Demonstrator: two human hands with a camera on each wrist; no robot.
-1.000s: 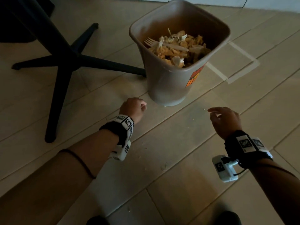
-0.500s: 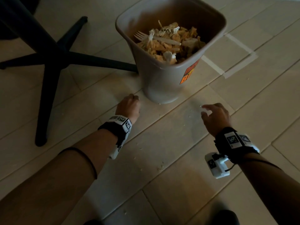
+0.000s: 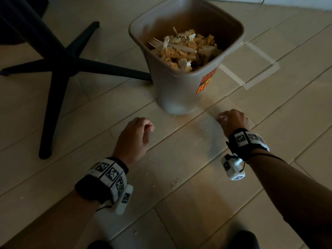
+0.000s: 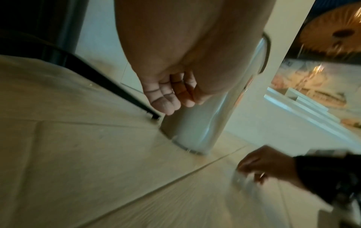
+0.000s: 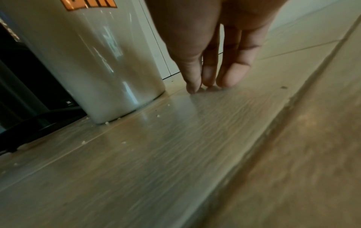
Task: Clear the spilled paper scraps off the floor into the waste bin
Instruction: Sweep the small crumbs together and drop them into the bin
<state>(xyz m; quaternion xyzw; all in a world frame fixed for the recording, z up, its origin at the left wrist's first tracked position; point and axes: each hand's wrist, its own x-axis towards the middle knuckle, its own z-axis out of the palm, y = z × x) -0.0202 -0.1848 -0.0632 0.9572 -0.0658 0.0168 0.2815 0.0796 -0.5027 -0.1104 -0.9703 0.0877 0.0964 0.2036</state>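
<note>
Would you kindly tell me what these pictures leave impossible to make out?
- Left hand: head view shows its back; left wrist view shows curled fingers, any scrap inside hidden.
- Right hand: fingertips reach the floor; blur hides any scrap.
- Waste bin sticker: lettering curves away, cropped in right wrist view.

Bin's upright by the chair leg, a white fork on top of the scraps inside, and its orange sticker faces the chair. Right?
Not quite. The head view shows the bin upright, the fork on top, but the orange sticker faces away from the chair leg.
</note>
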